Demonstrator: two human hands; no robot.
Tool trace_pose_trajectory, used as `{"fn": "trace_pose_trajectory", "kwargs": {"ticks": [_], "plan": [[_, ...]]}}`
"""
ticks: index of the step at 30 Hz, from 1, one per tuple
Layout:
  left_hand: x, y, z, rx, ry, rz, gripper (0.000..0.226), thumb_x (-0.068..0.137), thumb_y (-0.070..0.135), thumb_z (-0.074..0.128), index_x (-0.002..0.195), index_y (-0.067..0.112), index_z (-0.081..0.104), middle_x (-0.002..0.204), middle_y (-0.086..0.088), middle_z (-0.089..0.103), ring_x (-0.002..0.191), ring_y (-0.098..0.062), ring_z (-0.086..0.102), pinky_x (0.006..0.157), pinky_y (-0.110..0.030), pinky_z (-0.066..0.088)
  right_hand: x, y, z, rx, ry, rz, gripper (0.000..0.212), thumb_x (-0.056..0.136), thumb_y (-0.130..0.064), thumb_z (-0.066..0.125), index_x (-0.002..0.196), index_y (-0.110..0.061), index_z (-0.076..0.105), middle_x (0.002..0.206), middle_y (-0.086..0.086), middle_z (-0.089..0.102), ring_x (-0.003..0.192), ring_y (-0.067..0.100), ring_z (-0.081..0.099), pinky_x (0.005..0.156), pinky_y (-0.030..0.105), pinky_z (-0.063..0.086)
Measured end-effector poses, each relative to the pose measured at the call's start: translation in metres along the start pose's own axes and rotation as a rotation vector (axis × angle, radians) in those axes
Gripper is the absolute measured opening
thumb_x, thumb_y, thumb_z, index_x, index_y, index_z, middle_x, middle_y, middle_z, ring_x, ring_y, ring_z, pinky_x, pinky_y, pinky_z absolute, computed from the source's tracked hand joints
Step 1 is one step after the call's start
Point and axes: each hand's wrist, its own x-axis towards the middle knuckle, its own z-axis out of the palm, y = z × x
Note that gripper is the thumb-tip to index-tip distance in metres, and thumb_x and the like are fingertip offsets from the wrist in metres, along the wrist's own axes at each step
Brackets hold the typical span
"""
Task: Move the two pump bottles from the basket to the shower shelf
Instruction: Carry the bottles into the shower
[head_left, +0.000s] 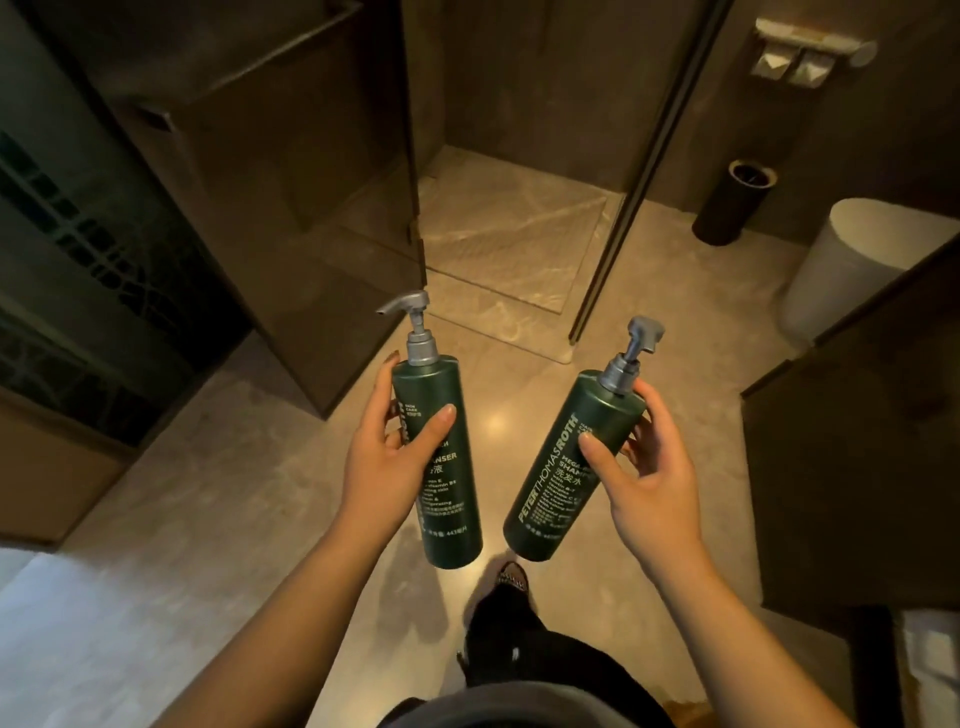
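Note:
Two dark green pump bottles with grey pumps are held up in front of me over the bathroom floor. My left hand (387, 457) grips the cleanser bottle (447, 493) around its upper half; it stands nearly upright with its spout pointing left. My right hand (644, 478) holds the shampoo bottle (556, 467), which tilts to the right with its pump toward the shower. Beyond both bottles is the shower stall (509, 228), its glass door (291, 218) swung open to the left. No basket or shower shelf is visible.
A dark bin (732, 208) and a white toilet (862, 260) stand to the right, with a paper holder (810, 52) on the wall above. A dark cabinet (852, 467) edges in at right. My leg and foot (511, 577) are below, on the marble floor.

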Motion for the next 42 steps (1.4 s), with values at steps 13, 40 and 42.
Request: {"fn": "trace_pose_trajectory", "kwargs": {"ticks": [13, 40, 42], "plan": [[0.172, 0.012, 0.044, -0.057, 0.093, -0.065, 0.055, 0.079, 0.02, 0.068, 0.122, 0.046, 0.047, 0.096, 0.031, 0.067, 0.085, 0.007, 0.064, 0.061, -0.01, 0.05, 0.195, 0.01, 0.025, 0.049, -0.048, 0.042, 0.059, 0.07, -0.027, 0.071, 0.118, -0.051, 0.046, 0.122, -0.028, 0.052, 0.106, -0.017, 0.05, 0.075, 0.001, 0.041], [0.624, 0.058, 0.089, -0.004, -0.109, -0.112, 0.058, 0.061, 0.055, 0.066, 0.107, 0.076, 0.036, 0.111, 0.024, 0.051, 0.099, 0.001, 0.057, 0.075, -0.028, 0.052, 0.594, -0.013, 0.115, -0.072, 0.108, -0.01, 0.064, 0.077, -0.019, 0.07, 0.133, -0.032, 0.043, 0.13, -0.005, 0.057, 0.117, 0.01, 0.053, 0.093, 0.024, 0.048], [0.662, 0.061, 0.112, 0.031, -0.147, -0.058, 0.057, 0.065, 0.05, 0.065, 0.113, 0.067, 0.038, 0.111, 0.021, 0.052, 0.09, 0.011, 0.059, 0.062, -0.013, 0.05, 0.63, -0.009, 0.108, -0.071, 0.143, -0.01, 0.064, 0.075, -0.028, 0.07, 0.133, -0.036, 0.042, 0.129, -0.009, 0.057, 0.117, 0.007, 0.053, 0.097, 0.034, 0.047]]}}
